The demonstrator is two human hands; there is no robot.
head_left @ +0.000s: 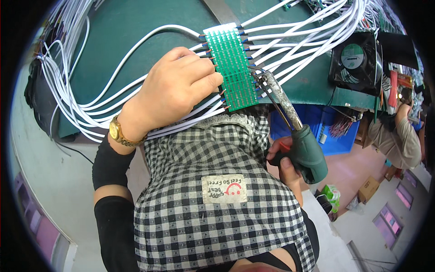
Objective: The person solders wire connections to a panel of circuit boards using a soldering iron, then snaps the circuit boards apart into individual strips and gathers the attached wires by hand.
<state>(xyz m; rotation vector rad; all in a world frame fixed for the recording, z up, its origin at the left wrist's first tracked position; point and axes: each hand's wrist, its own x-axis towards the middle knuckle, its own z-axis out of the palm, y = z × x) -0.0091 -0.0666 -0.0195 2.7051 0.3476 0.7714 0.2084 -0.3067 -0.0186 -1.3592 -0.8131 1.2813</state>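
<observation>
Firstly, green workbench (113,27) across far side. White cables (353,18) on it, bundled at left and at right. Soldering gun (309,154) at right, gripped around handle by right hand (287,165). Green circuit-board panel (235,77) between cables, at bench's near edge, gun's tip just beside its right edge. Left hand (176,88) curled at panel's left edge; whether pinching cable, cannot tell.

One left hand (174,88), one right hand (292,177). One green circuit panel (235,68) beside the left fingers (205,86). One soldering gun (308,154) in the right fingers (287,166). One wristwatch (116,132) behind the left fingers. One fan (355,61) beyond the right. White cables (353,18) around the left fingers seem over ten; overlap hides the exact count.
</observation>
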